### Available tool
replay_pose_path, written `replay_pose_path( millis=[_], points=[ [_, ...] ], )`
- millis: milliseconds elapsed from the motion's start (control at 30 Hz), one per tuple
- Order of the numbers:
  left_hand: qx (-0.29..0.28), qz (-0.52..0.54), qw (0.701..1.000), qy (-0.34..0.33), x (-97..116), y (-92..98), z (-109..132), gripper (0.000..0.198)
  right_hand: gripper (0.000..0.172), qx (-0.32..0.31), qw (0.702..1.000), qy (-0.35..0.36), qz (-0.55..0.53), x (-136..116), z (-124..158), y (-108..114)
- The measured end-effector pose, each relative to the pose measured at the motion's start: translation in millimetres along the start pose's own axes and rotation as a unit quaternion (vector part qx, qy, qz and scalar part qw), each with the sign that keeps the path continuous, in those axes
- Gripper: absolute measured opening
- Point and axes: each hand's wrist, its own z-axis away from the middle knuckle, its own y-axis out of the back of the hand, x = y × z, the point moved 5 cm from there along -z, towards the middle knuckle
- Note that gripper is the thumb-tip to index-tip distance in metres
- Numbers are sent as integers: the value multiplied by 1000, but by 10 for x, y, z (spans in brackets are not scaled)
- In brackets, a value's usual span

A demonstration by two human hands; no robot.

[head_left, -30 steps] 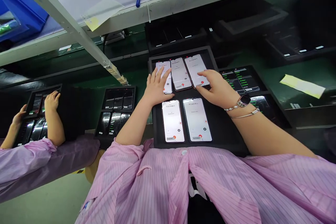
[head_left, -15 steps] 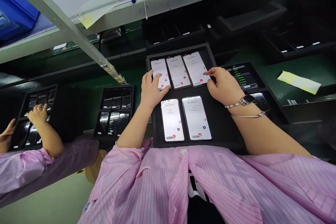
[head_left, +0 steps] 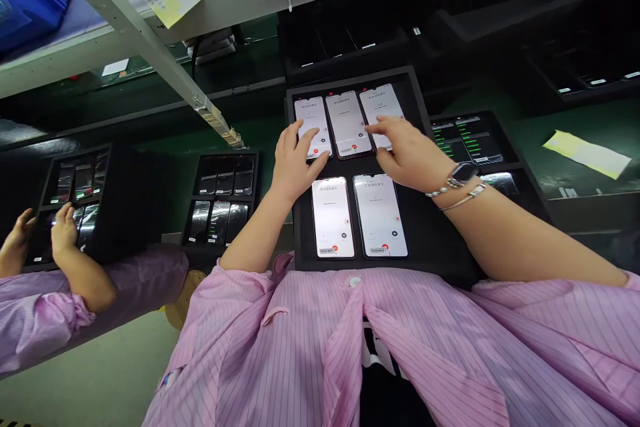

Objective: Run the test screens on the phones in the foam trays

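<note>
Several phones with lit white screens lie in a black tray (head_left: 435, 227) in front of me, three in the back row and two in the front row. My left hand (head_left: 295, 163) is over the lower left part of the back-left phone (head_left: 310, 107), fingers apart and holding nothing. My right hand (head_left: 413, 153), also with fingers apart, covers the lower part of the back-right phone (head_left: 381, 99); its index fingertip is at the right edge of the back-middle phone (head_left: 346, 117). Nearer me lie the front-left phone (head_left: 333, 213) and the front-right phone (head_left: 380, 213).
Black trays of phones stand at the left (head_left: 225, 197) and right (head_left: 510, 140). A metal post (head_left: 165, 60) slants down at upper left. Another person's hands (head_left: 64, 230) are over a tray at far left. A yellow-white paper strip (head_left: 587, 153) lies at right.
My right hand has moved left, from the back-right phone's right edge to between it and the middle phone. The view has shifted slightly. The other person's hand has moved lower.
</note>
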Motion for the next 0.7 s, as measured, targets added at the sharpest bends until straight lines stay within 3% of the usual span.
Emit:
replay_pose_path(
  millis=[133,267,367,500,700],
  points=[
    [-55,27,996,-69,316,226,571,59,45,96,994,21,-38,-364,384,573],
    [-143,36,985,-88,620,347,1141,51,39,77,995,53,-29,-628,846,842],
    [-176,22,980,-86,747,297,1364,48,35,30,997,61,-34,-685,1152,754],
    [-145,1,987,-75,797,191,1426,41,32,-23,998,-7,-57,-619,1457,459],
    [-132,-20,987,-85,851,129,1409,39,30,-51,997,-20,-47,-553,1594,217]
  ],
)
